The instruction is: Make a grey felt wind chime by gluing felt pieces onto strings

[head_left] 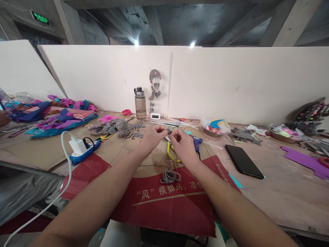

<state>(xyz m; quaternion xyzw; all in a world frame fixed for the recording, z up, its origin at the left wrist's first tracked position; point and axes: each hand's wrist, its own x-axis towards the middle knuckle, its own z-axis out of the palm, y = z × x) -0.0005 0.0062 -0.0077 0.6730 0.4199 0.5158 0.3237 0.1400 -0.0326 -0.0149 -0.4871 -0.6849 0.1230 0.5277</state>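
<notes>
My left hand (153,138) and my right hand (183,145) meet over the work surface, fingertips almost touching. Between them is a small grey piece (169,131), pinched by both hands; it looks like felt, but its shape is mostly covered by my fingers. Below the hands lies a loose coil of grey cord (170,176) on the red and brown cardboard (164,212). Yellow-handled scissors or pliers (169,151) rest partly behind my right hand. A blue glue gun (196,141) lies just to the right of that hand.
Grey yarn balls (121,125) and felt scraps lie left of the hands. A bottle (140,104) and small clock (155,116) stand by the white partition, where a grey moon-shaped hanging (155,75) is fixed. A phone (243,161) lies right; a blue power strip (84,153) lies left.
</notes>
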